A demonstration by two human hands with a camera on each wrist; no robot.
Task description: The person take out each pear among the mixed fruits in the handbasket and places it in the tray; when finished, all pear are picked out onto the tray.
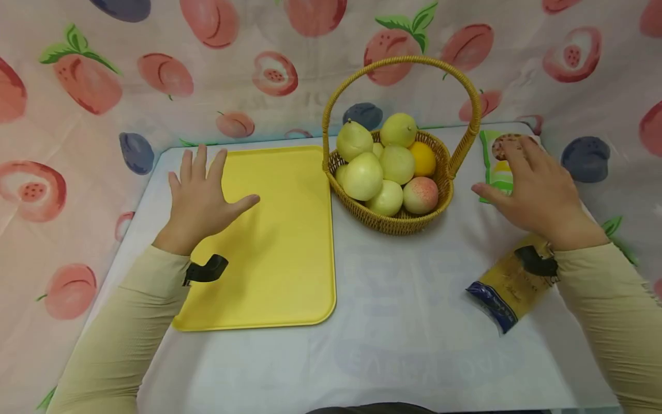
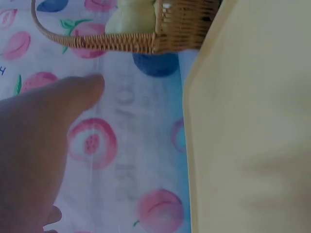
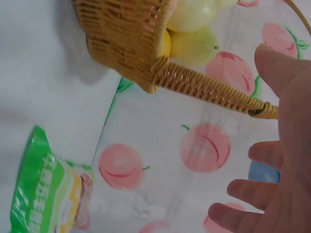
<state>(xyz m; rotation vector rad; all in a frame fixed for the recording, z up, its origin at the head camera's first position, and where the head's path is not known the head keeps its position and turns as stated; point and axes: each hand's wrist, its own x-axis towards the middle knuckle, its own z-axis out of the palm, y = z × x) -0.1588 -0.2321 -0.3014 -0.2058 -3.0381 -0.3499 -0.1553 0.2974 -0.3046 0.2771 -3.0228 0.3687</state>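
Head: left hand (image 1: 199,198) above tray (image 1: 289,247) edge, right hand (image 1: 543,192) over green packet (image 1: 498,177), fingers (image 1: 217,167) spread, empty; room beside basket (image 1: 398,226).

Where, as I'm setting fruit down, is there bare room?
Bare: the yellow tray, left of the basket, and the white tabletop between tray and gold packet. Crowded: the basket, full of fruit, and around the green packet.

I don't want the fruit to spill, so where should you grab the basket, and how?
Probably best at the top of the handle, coming from above with the right hand. The handle arches high over the basket, with open space between it and the fruit, so lifting there should help keep the basket upright.
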